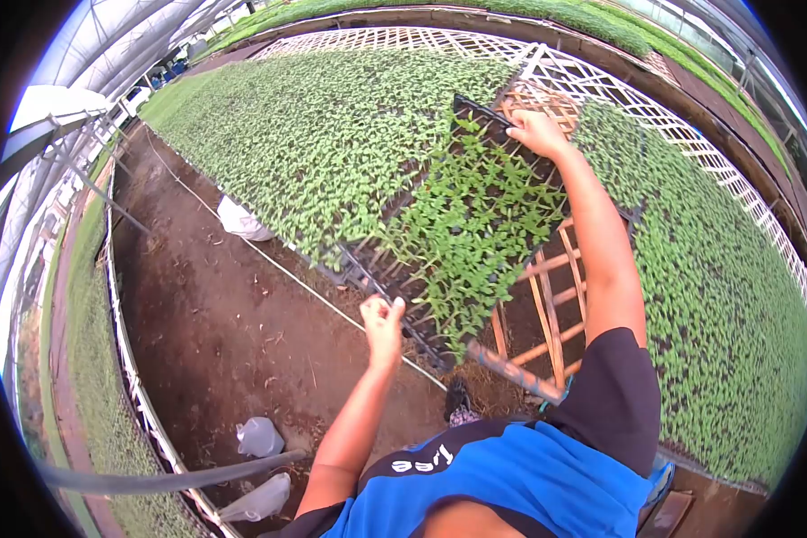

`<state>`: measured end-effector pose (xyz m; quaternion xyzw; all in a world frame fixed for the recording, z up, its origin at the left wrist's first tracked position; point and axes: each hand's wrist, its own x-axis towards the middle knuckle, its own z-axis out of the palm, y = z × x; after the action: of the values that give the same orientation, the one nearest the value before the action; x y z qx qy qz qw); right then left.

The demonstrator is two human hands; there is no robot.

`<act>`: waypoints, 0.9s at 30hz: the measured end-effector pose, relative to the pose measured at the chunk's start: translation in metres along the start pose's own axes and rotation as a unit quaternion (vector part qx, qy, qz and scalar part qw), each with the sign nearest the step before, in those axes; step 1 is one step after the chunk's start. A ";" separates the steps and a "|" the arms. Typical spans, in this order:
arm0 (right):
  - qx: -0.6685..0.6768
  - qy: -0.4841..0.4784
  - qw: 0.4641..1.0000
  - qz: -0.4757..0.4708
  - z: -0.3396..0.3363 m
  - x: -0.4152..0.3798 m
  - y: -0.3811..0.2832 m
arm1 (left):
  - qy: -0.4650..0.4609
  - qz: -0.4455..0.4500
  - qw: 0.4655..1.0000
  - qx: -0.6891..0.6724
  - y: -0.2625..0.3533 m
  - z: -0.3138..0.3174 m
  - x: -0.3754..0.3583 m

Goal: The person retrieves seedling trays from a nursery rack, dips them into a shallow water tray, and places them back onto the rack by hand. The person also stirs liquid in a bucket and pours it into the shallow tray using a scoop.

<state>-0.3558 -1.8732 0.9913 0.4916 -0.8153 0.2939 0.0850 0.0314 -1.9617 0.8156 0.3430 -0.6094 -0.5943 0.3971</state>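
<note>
A black seedling tray [432, 348] full of leafy green seedlings [475, 211] is held between my two hands, tilted over the bench. My left hand [383, 325] is closed on its near rim, thumb on top. At the opposite end, my right hand [540, 134] grips the far rim with fingers curled over the edge. The undersides of the fingers on both hands are hidden. Beside the tray, on the left, lies a wide bed of smaller seedlings [305, 134].
A wooden slatted bench [547, 309] shows beneath and beside the tray. More seedling trays [722, 314] cover the bench at right. Bare soil path [233, 305] runs along the left, with a white sack [242, 220], a plastic jug [260, 438] and a grey pipe [170, 482].
</note>
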 end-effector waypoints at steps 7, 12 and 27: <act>-0.076 -0.039 0.992 0.094 0.067 0.078 0.115 | -0.037 -0.101 0.988 0.107 -0.068 0.035 0.016; -0.141 -0.059 0.972 0.177 0.136 0.083 0.189 | -0.023 -0.162 0.963 0.215 -0.081 0.023 0.005; -0.028 0.138 0.958 0.249 0.162 0.044 0.205 | -0.113 -0.102 0.958 0.242 -0.002 0.028 0.170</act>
<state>-0.5286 -1.9271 0.7971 0.2245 -0.9002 0.3480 0.1346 -0.0695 -2.1002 0.8276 0.4203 -0.7375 -0.5012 0.1679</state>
